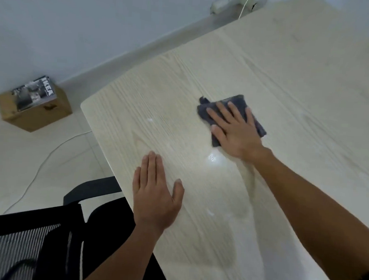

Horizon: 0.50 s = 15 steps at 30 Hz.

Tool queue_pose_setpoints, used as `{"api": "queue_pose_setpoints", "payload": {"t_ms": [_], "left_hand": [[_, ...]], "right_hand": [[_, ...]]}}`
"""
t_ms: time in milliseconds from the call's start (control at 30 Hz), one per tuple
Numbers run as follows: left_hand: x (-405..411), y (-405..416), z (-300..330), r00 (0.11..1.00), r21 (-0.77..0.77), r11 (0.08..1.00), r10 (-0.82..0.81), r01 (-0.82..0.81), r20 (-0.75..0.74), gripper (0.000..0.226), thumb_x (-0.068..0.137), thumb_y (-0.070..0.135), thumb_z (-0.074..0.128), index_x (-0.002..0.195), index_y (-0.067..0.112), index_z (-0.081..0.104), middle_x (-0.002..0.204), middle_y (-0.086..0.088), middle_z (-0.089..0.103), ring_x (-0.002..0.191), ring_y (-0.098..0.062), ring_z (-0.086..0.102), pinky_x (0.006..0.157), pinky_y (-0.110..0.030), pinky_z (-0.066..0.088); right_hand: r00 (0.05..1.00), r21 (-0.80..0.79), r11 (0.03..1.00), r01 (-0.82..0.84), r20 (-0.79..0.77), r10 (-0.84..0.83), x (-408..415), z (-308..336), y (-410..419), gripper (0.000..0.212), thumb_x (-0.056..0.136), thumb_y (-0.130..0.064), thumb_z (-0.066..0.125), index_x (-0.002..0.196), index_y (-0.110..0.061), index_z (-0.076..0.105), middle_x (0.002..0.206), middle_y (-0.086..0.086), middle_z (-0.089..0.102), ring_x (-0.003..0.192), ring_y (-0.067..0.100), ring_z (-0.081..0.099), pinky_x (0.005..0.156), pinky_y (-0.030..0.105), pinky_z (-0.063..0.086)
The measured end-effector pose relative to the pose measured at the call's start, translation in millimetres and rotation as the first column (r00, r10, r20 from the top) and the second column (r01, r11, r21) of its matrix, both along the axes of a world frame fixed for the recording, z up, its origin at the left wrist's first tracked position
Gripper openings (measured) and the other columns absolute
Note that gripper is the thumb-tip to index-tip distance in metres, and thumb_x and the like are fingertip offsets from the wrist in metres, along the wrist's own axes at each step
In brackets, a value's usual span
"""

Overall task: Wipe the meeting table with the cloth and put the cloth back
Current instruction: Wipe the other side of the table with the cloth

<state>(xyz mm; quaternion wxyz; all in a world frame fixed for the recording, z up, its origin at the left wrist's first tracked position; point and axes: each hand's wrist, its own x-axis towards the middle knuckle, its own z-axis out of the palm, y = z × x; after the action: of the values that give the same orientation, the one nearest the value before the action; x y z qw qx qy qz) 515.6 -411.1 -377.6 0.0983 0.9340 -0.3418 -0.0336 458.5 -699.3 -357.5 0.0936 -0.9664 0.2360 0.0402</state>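
A pale wood-grain meeting table (289, 85) fills the right and middle of the view. A dark grey folded cloth (254, 117) lies flat on it, a little past the middle. My right hand (235, 131) presses down on the cloth with the fingers spread, covering most of it. My left hand (155, 194) rests flat on the bare tabletop near the left edge, fingers together, holding nothing. A wet sheen shows on the table between the two hands.
A black mesh office chair (46, 239) stands at the table's left edge, below my left arm. On the floor at the left sits a cardboard box (41, 115) with a catalogue (34, 93) on top. A white cable (50, 154) runs across the floor.
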Motion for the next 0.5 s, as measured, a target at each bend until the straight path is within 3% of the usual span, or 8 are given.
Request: {"api": "queue_pose_setpoints", "payload": {"t_ms": [67,167,267,400,433,500], "left_hand": [[2,-1,0,1.0,-0.005,1.0,-0.003,0.003,-0.001,0.082,0.102,0.054,0.037,0.165,0.004,0.02,0.175,-0.011,0.014,0.163,-0.023,0.004,0.131,-0.048,0.012],[3,-1,-3,1.0,-0.002,1.0,0.0,0.0,0.014,0.082,0.101,0.053,0.038,0.164,0.003,0.023,0.174,-0.012,0.018,0.163,-0.024,0.008,0.131,-0.049,0.014],[4,0,-3,1.0,-0.004,1.0,0.005,-0.005,0.023,0.082,0.101,0.053,0.04,0.164,0.003,0.025,0.174,-0.012,0.019,0.163,-0.024,0.01,0.131,-0.049,0.015],[3,0,-3,1.0,-0.001,1.0,0.009,-0.009,0.014,0.083,0.1,0.054,0.038,0.164,0.003,0.024,0.174,-0.012,0.019,0.163,-0.024,0.01,0.13,-0.049,0.015],[3,0,-3,1.0,-0.007,1.0,0.005,-0.005,0.012,0.083,0.1,0.054,0.038,0.164,0.003,0.025,0.174,-0.012,0.019,0.163,-0.024,0.01,0.13,-0.049,0.016],[3,-2,-2,1.0,-0.018,1.0,0.0,0.0,0.001,0.083,0.1,0.053,0.04,0.164,0.003,0.024,0.174,-0.011,0.018,0.163,-0.024,0.009,0.131,-0.049,0.015]], "right_hand": [[0.974,0.043,0.973,0.225,-0.031,-0.224,43,11,-37,0.059,0.111,-0.053,0.011,0.168,-0.042,0.002,0.178,-0.007,-0.002,0.164,0.023,-0.006,0.127,0.062,-0.01],[0.956,0.1,0.951,0.292,-0.053,-0.288,120,13,-36,0.061,0.111,-0.051,0.009,0.169,-0.035,-0.001,0.178,-0.002,-0.008,0.163,0.028,-0.012,0.124,0.066,-0.014],[0.998,0.062,0.996,0.068,-0.011,-0.068,144,7,18,0.06,0.111,-0.049,0.011,0.169,-0.035,0.001,0.178,-0.002,-0.003,0.164,0.027,-0.01,0.125,0.065,-0.012],[0.936,0.033,0.936,-0.351,-0.004,0.352,64,-3,58,0.057,0.112,-0.052,0.016,0.167,-0.04,0.008,0.177,-0.009,0.003,0.164,0.019,-0.004,0.129,0.056,-0.008],[0.933,0.03,0.933,-0.36,0.001,0.36,41,-5,50,0.057,0.112,-0.053,0.017,0.167,-0.042,0.01,0.177,-0.01,0.005,0.164,0.018,-0.002,0.129,0.055,-0.007],[0.977,-0.015,0.977,-0.213,0.001,0.214,18,-3,13,0.058,0.11,-0.055,0.014,0.166,-0.044,0.011,0.177,-0.01,0.008,0.164,0.02,0.003,0.129,0.058,-0.002]]}}
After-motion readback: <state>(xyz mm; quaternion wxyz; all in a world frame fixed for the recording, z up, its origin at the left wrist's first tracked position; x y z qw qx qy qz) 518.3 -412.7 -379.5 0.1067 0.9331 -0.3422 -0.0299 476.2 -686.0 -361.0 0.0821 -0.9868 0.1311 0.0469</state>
